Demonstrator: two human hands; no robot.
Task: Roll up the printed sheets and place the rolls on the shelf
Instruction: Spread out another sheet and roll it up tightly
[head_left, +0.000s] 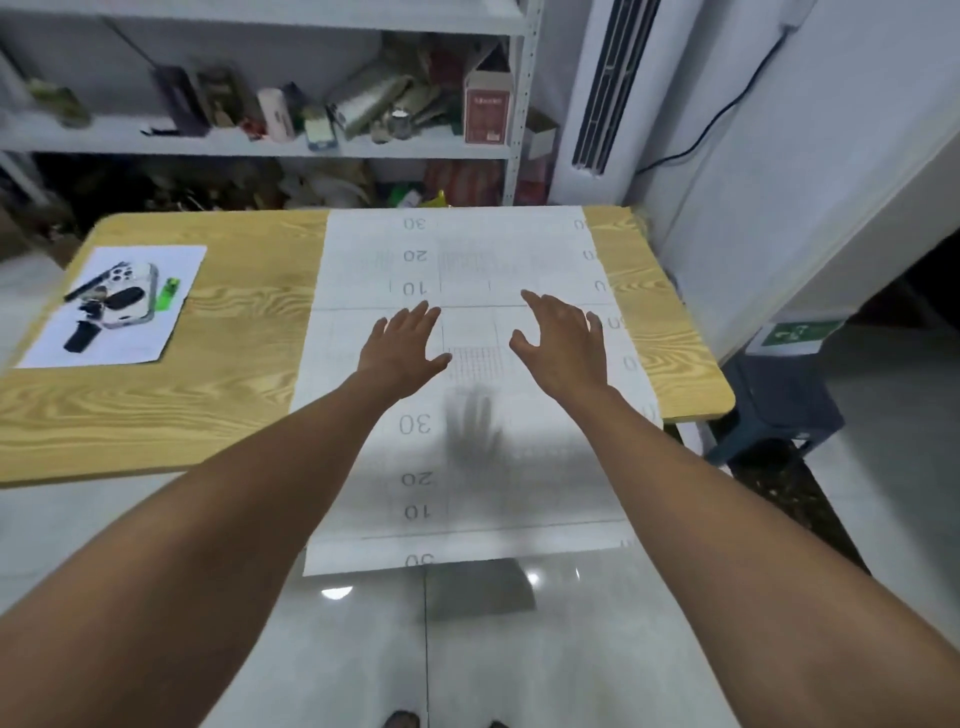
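A long white printed sheet (519, 457) with grid lines and numbers such as 10, 20 and 30 lies flat across the wooden table (156, 410). Its near end hangs over the table's front edge. My left hand (405, 345) is stretched out over the sheet's middle with straight, spread fingers. My right hand (563, 343) is beside it, fingers spread and slightly bent. Both hold nothing, and a hand shadow falls on the paper below them. The grey metal shelf (260, 148) stands behind the table.
At the table's left lies a small white paper (171, 332) carrying a phone (132, 296), keys and a green lighter (169, 295). The shelf is crowded with boxes and bottles. A dark stool (779, 410) stands at the right, by a white air conditioner (597, 88).
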